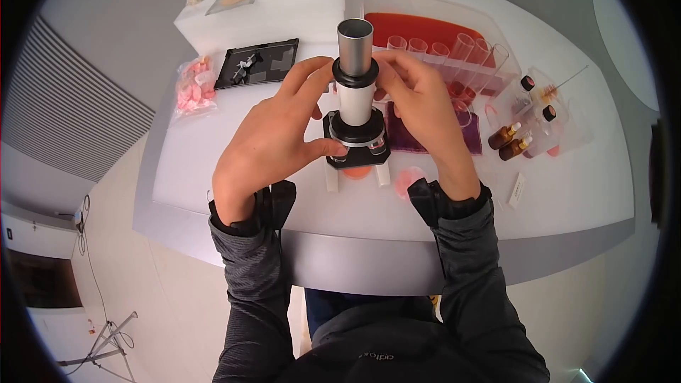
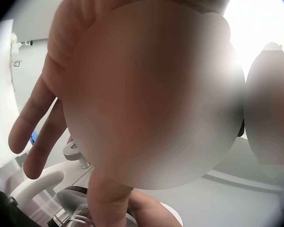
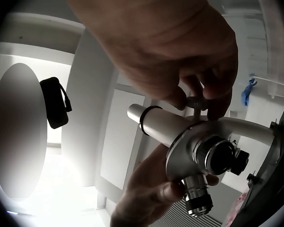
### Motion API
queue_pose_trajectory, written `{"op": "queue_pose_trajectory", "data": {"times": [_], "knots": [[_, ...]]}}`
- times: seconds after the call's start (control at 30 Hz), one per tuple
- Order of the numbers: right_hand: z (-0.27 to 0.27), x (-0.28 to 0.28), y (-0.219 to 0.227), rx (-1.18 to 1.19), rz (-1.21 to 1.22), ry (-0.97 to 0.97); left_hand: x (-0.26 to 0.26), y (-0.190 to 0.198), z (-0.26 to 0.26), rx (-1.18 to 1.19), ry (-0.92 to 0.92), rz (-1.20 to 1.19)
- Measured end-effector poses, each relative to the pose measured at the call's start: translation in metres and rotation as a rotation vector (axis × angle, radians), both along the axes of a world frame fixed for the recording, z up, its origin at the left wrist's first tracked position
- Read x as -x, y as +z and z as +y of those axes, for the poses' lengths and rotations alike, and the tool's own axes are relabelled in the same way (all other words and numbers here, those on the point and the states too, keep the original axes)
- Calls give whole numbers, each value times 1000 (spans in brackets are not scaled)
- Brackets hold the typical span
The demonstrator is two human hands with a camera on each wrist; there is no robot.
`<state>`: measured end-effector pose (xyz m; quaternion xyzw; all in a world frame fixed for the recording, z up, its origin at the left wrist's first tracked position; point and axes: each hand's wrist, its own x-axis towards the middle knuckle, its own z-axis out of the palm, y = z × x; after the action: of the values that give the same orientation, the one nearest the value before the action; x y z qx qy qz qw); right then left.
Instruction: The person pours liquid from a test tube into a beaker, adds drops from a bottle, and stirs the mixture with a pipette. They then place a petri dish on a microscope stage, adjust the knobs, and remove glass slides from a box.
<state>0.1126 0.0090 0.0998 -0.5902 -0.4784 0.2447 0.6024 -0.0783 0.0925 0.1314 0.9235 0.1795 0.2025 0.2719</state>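
microscope point(image 1: 355, 103) knob point(image 3: 197, 102) is pinched by right grip point(image 1: 431, 103), spread left grip point(image 1: 268, 131) touching nosepiece point(image 3: 178, 161).

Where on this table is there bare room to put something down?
The white tabletop is bare at left, between the pink bag and left hand; in front, between the microscope and grey edge; and at right, beyond the white strip. It's crowded behind and beside the right hand, with test tubes and bottles.

Pink pieces point(image 1: 194, 89) (bagged), black tray point(image 1: 230, 67), 2 brown bottles point(image 1: 511, 149)
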Motion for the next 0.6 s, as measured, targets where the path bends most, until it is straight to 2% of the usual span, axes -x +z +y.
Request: {"op": "queue_pose_trajectory", "data": {"times": [0.1,0.2,0.4,0.6], "knots": [[2,-5,-2,88,-82,-10,0,1,1,-20,-8,32],[-1,-3,4,103,-60,1,0,1,0,-14,-11,31],[-2,-4,-1,3,-105,42,0,0,1,-18,-14,27],[2,-2,-6,-38,-114,-26,-1,0,1,-11,-11,31]]}}
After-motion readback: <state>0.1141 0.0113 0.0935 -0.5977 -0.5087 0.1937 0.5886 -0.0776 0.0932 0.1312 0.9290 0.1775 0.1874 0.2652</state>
